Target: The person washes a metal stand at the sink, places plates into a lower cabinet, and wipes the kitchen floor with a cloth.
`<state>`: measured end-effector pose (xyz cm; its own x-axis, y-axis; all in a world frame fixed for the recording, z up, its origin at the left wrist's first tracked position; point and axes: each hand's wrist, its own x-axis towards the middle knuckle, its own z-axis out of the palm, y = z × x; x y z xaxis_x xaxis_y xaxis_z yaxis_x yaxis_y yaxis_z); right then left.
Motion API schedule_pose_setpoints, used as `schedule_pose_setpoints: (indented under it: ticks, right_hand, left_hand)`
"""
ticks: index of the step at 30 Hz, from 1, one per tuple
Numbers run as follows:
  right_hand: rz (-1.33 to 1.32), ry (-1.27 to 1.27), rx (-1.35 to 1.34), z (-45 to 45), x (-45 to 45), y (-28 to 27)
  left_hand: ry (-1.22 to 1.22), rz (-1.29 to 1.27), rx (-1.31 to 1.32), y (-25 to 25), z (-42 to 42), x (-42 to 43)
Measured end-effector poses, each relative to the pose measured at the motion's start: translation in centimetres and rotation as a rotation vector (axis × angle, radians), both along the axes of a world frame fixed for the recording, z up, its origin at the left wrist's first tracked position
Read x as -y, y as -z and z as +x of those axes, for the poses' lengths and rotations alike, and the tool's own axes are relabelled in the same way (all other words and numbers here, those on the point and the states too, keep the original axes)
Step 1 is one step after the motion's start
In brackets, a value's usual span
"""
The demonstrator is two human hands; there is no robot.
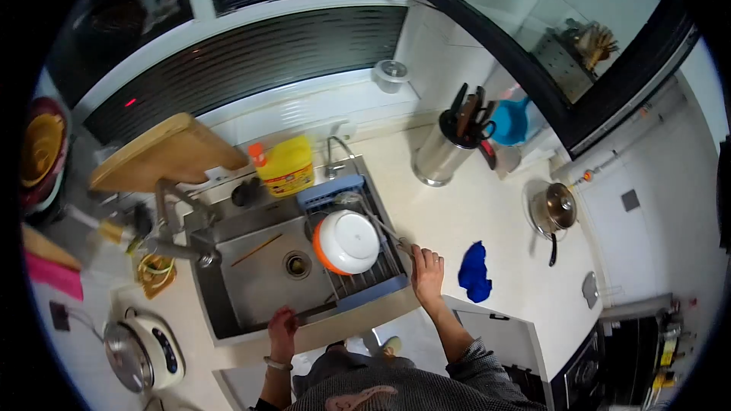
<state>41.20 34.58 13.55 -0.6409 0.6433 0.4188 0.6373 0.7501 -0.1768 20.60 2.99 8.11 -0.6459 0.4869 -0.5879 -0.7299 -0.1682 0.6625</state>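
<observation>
My right hand (428, 278) is at the right rim of the sink, fingers closed round the end of a long-handled metal utensil (383, 227). Its rounded head, perhaps a ladle's, lies over the blue-ended drying rack (371, 294); the exact kind is unclear. An upturned white bowl (355, 241) with an orange side rests on that rack. By the sink's front edge, my left hand (282, 329) hangs with loosely bent fingers and nothing visible in it. In the steel sink (247, 289) a thin brown stick like a chopstick (256, 250) lies left of the drain.
Behind the sink stand a yellow bottle (287, 167), a cutting board (171, 151) and the faucet (179, 250). On the right counter are a knife holder (443, 154), a blue cloth (475, 272) and a lidded pot (553, 208). A rice cooker (145, 354) sits at left.
</observation>
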Motion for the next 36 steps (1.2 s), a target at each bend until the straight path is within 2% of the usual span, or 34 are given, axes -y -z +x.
schedule_pose_setpoints:
  ticks: [4, 6, 7, 8, 9, 11, 13, 15, 17, 20, 21, 23, 24, 26, 27, 28, 30, 32, 33, 36]
  right_hand:
    - [0.023, -0.023, -0.083, 1.7, -0.5, -4.4]
    - [-0.375, 0.074, -0.547, 1.8, -0.9, -6.5]
    - [-0.382, 0.134, -0.572, 2.2, -1.4, -8.4]
    - [-0.503, 0.163, -0.744, 2.8, -2.2, -9.1]
    - [-0.755, 0.278, -0.927, 3.0, -2.8, -11.6]
    - [-0.718, 0.33, -1.109, 4.3, -6.2, -12.8]
    - [-0.634, 0.166, -1.301, 4.5, -10.1, -13.9]
    - [-0.701, 0.086, -1.324, 4.2, -13.3, -14.7]
    - [-0.75, 0.113, -1.27, 5.1, -16.8, -14.2]
    - [-0.752, 0.15, -1.157, 6.9, -22.1, -14.0]
    - [-0.79, 0.141, -1.187, 7.8, -23.9, -14.0]
    - [-0.825, 0.134, -1.211, 8.7, -27.6, -14.1]
    - [-0.763, 0.153, -1.173, 8.9, -29.3, -14.4]
    - [-0.696, 0.171, -1.134, 8.8, -33.0, -14.9]
    - [-0.691, 0.098, -1.164, 8.5, -35.0, -15.2]
    - [-0.686, 0.023, -1.196, 8.2, -37.0, -15.5]
    - [-0.729, -0.021, -1.226, 8.4, -42.0, -15.7]
    - [-0.771, -0.069, -1.258, 7.7, -44.6, -16.3]
    - [-0.698, -0.063, -1.25, 6.6, -44.8, -17.1]
    - [-0.595, -0.036, -1.299, 5.0, -46.6, -18.3]
  left_hand:
    - [0.13, -0.056, 0.003, -2.6, -2.0, -5.1]
    - [0.174, -0.073, -0.035, -2.8, -2.3, -6.7]
    - [0.173, -0.051, -0.031, -2.7, -2.1, -7.1]
    - [0.185, -0.049, -0.014, -2.4, -1.8, -7.2]
    - [0.187, -0.043, -0.028, -2.0, -1.7, -7.1]
    - [0.156, -0.036, -0.007, -1.0, -1.1, -7.0]
    - [0.139, -0.07, -0.006, -0.9, -0.2, -6.2]
    - [0.135, -0.11, -0.006, -0.6, 0.6, -5.3]
    - [0.107, -0.201, -0.164, 0.4, 1.6, -4.6]
    - [0.041, -0.237, -0.142, 5.8, 1.4, -0.5]
    - [0.046, -0.237, -0.13, 5.6, 1.6, -0.5]
    - [0.488, -0.542, -1.155, 3.8, 1.6, -0.2]
    - [0.49, -0.537, -1.147, 3.4, 1.9, -0.5]
    - [-0.047, -0.196, -0.115, 2.2, 2.5, -1.3]
    - [-0.042, -0.233, -0.111, 1.3, 2.6, -1.8]
    - [-0.042, -0.231, -0.111, 1.3, 2.8, -1.9]
    - [0.402, -0.645, -0.975, 1.6, 3.5, -1.6]
    - [0.454, -0.628, -1.067, 1.5, 3.6, -1.5]
    - [0.508, -0.611, -1.157, 1.6, 3.6, -1.7]
    - [0.458, -0.7, -1.143, 1.3, 4.4, -2.5]
